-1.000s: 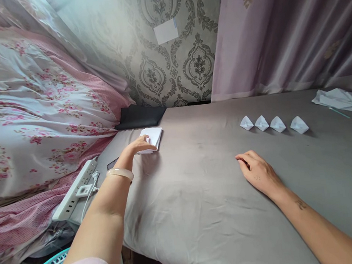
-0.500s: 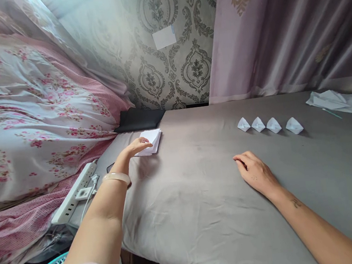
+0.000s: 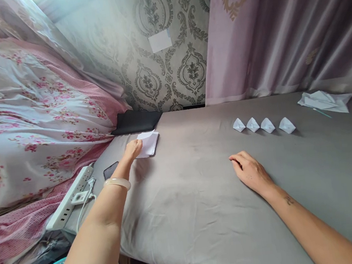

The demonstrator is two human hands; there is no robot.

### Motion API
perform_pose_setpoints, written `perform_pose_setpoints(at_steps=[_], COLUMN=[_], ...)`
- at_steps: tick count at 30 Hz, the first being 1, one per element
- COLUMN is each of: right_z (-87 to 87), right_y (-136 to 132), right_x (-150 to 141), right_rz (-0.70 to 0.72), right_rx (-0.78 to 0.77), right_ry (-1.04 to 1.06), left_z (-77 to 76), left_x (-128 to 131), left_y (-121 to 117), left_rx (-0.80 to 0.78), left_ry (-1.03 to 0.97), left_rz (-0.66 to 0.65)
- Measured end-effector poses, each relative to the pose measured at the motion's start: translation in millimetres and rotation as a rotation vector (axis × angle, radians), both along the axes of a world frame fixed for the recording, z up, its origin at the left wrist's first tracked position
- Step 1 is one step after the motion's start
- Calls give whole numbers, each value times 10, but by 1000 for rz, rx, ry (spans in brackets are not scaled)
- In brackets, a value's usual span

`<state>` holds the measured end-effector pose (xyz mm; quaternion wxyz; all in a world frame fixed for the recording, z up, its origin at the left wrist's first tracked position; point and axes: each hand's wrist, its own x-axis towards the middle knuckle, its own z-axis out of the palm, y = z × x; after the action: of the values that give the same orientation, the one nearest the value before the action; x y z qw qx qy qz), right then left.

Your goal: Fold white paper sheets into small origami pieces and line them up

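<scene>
My left hand (image 3: 133,149) is closed at the left edge of a stack of white paper (image 3: 149,144), pinching a top sheet. Its fingertips are partly hidden by the hand itself. Near the middle of the bed, my right hand (image 3: 250,172) rests on the grey sheet, its fingers curled together with nothing seen in them. Beyond it, several small folded white paper boats (image 3: 267,125) stand in a row, apart from the hand.
A phone (image 3: 110,170) lies by my left wrist, beside a white power strip (image 3: 70,198) with a plugged-in charger and cable. A black flat item (image 3: 136,121) sits behind the paper. At the far right are crumpled white sheets (image 3: 325,101) and a thin greenish stick (image 3: 322,113).
My left hand has drawn back to the left edge of the paper stack and its fingers have closed. My right hand stays resting. The view has shifted slightly to the right.
</scene>
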<state>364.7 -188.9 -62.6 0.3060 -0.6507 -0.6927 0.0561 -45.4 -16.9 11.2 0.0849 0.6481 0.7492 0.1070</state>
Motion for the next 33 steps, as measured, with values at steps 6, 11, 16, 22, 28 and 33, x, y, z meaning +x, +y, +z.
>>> perform_pose_setpoints(at_steps=[6, 11, 16, 22, 28, 33], right_z=[40, 29, 51, 169, 122, 120], right_y=[-20, -25, -78, -228, -255, -243], right_x=[-16, -9, 1, 12, 78, 124], right_rz=[17, -4, -19, 167, 287, 284], right_rx=[-21, 5, 78, 117, -15, -68], right_ry=[6, 61, 24, -174, -172, -126], left_z=[-45, -47, -221, -359, -436, -514], left_x=[153, 851, 1873, 2588, 2427, 2124], left_y=[-215, -604, -1193, -1706, -1580, -1280], left_rx=[137, 226, 88, 55, 143, 163], left_ry=[114, 169, 144, 106, 27, -111], left_rz=[10, -261, -668, -877, -966, -1065])
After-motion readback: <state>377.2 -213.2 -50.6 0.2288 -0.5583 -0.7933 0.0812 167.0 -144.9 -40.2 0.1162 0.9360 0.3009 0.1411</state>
